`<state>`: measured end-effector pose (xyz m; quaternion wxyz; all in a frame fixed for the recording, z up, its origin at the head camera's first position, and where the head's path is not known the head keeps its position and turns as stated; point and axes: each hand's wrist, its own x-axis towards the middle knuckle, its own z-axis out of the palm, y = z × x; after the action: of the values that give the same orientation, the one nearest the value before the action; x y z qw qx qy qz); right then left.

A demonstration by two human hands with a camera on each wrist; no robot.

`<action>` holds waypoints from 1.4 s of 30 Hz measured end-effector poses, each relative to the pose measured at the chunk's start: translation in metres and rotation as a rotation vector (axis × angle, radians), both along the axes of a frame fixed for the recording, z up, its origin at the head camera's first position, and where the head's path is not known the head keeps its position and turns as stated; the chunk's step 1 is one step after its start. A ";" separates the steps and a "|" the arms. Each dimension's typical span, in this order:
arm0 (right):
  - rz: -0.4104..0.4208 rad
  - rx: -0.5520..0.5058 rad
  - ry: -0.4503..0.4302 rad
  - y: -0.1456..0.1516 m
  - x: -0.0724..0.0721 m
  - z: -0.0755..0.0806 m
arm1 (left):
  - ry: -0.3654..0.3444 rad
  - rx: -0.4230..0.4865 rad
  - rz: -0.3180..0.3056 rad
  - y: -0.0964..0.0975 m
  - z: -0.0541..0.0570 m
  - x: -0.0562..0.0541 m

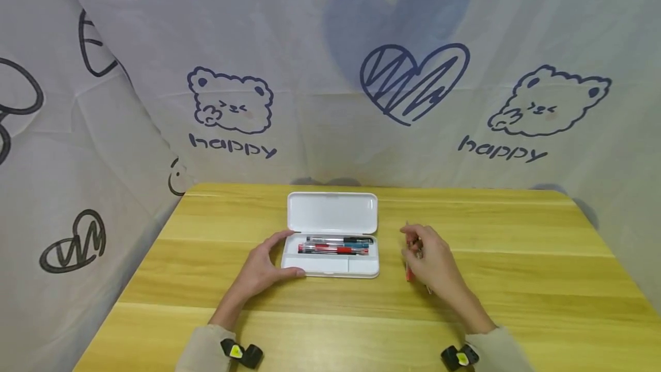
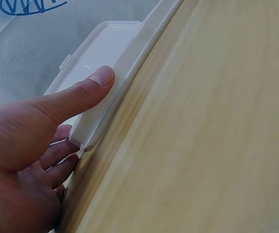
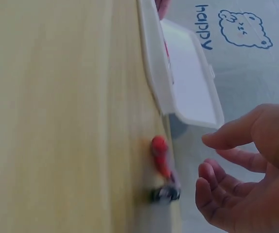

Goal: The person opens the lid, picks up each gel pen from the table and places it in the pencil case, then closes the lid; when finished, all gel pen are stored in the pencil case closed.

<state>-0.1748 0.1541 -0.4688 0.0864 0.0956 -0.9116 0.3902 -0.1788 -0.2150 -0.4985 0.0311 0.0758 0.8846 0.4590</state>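
Observation:
An open white pencil case point(image 1: 315, 266) lies on the table with its lid point(image 1: 332, 212) tipped back. Several pens point(image 1: 335, 250) with black, red and blue parts fill its rear compartment. My left hand point(image 1: 260, 270) holds the case by its left end, thumb point(image 2: 102, 76) on the front edge and fingers round the far side. To the right of the case, my right hand point(image 1: 434, 257) is over a red pen point(image 1: 409, 275) and a dark-ended pen point(image 3: 166, 193) on the table. Its fingers are loosely bent with a gap to the pens in the right wrist view.
The wooden table point(image 1: 206, 234) reaches back to a pale cloth point(image 1: 320, 148) printed with bears, hearts and words. More of this cloth hangs along the left side. Each wrist carries a small black device point(image 1: 241, 353) near the sleeve.

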 end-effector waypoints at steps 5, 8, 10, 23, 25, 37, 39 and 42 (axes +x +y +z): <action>-0.026 0.072 -0.042 0.017 0.008 -0.004 | 0.005 -0.002 -0.003 0.001 0.000 -0.001; -0.019 0.106 -0.072 0.024 0.011 -0.006 | 0.006 0.000 -0.003 0.000 0.000 -0.001; -0.004 0.128 -0.095 0.028 0.012 -0.007 | 0.004 0.001 -0.002 -0.001 0.001 -0.001; -0.013 0.144 -0.163 0.039 0.012 -0.006 | -0.004 -0.013 0.005 -0.001 0.001 0.000; -0.023 0.148 -0.156 0.041 0.013 -0.007 | -0.007 -0.017 0.005 -0.001 0.002 0.000; -0.053 0.086 0.003 0.041 0.012 -0.004 | 0.008 -0.018 -0.004 0.001 0.000 -0.001; -0.036 0.060 0.017 0.040 0.012 -0.004 | 0.005 -0.020 -0.002 0.001 0.000 -0.001; -0.009 0.012 0.023 0.037 0.011 -0.005 | 0.005 -0.021 -0.003 0.001 -0.001 -0.001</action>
<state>-0.1635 0.1911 -0.4734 0.0981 0.0965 -0.9133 0.3834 -0.1800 -0.2140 -0.4992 0.0304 0.0781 0.8893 0.4496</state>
